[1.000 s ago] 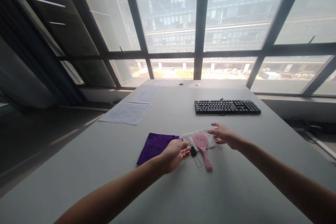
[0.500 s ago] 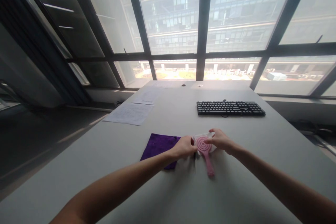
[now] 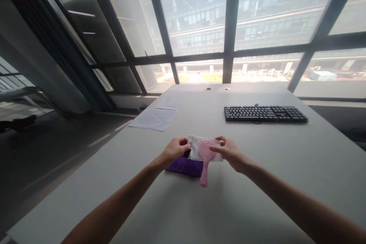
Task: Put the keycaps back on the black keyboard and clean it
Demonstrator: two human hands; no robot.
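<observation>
My left hand is closed on the left edge of a small white cloth pouch, with a small black item at its fingertips that I cannot make out. A pink hairbrush with a spiral-patterned round head lies against the pouch, its handle slanting down toward me. The thumb of my right hand presses on the brush head, while the fingers grip the pouch's right side behind it. Below and behind these lies a purple cloth on the table, partly covered by the pouch and my left hand.
A black keyboard lies farther back on the right of the white table. Printed papers rest along the left edge. Large windows rise behind the table, and a dark curtain hangs at left.
Both hands have brought the hairbrush and white pouch leftward, up to the purple cloth. The pouch is now held spread between both hands. The view has turned slightly left.
</observation>
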